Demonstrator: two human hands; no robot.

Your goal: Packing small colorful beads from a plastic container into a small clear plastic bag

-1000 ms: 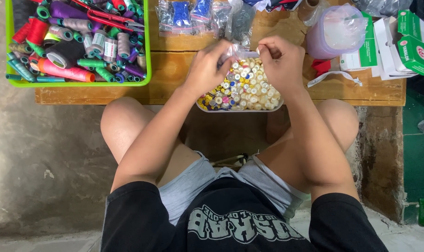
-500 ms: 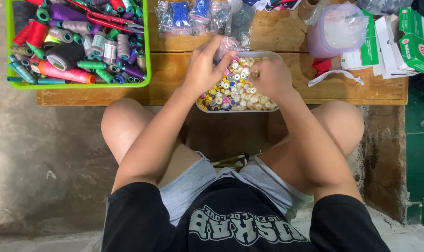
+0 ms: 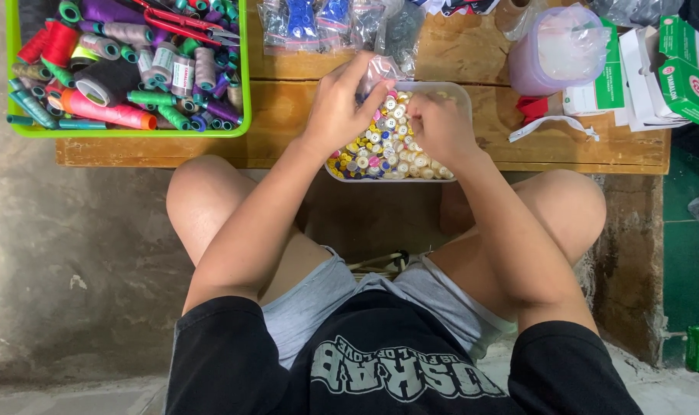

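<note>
Head view: right hand (image 3: 439, 127) now lower among buttons (image 3: 388, 150)

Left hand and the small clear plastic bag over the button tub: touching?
Touching. The head view shows the left hand with its fingers pinched on the small clear bag, above the button tub.

Two hands, left hand (image 3: 338, 107) and right hand (image 3: 440, 127), one clear tub of buttons (image 3: 391, 142), one green tray of thread spools (image 3: 126, 132), one lilac lidded container (image 3: 557, 50), were present.
</note>
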